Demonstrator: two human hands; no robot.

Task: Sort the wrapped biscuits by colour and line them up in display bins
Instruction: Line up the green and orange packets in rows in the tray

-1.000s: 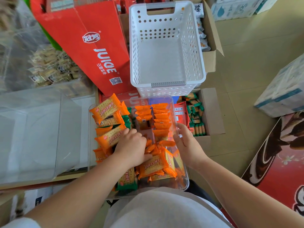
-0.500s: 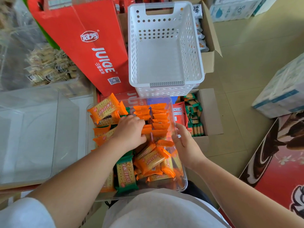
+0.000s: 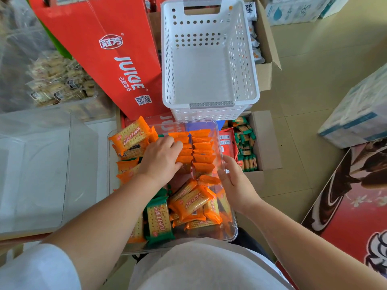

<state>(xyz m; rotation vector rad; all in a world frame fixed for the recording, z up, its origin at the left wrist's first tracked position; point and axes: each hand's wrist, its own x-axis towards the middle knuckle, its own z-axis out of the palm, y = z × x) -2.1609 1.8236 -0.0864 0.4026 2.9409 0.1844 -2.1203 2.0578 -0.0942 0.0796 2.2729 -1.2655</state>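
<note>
where the orange biscuit packets [image 3: 193,203] lie loose in the clear bin [image 3: 234,227], their fronts carry chinese characters, as does a green packet [image 3: 159,219] among them. at the bin's far end stand two upright rows [image 3: 203,147] of orange packets. the left hand [image 3: 161,161] lays bent fingers [image 3: 178,146] on the left row; its thumb is hidden, so i cannot tell whether they grasp a packet. the right hand [image 3: 234,182] pinches the bin's right wall. behind stand a red carton [image 3: 109,59] reading "juice" and a white basket [image 3: 249,80].
</note>
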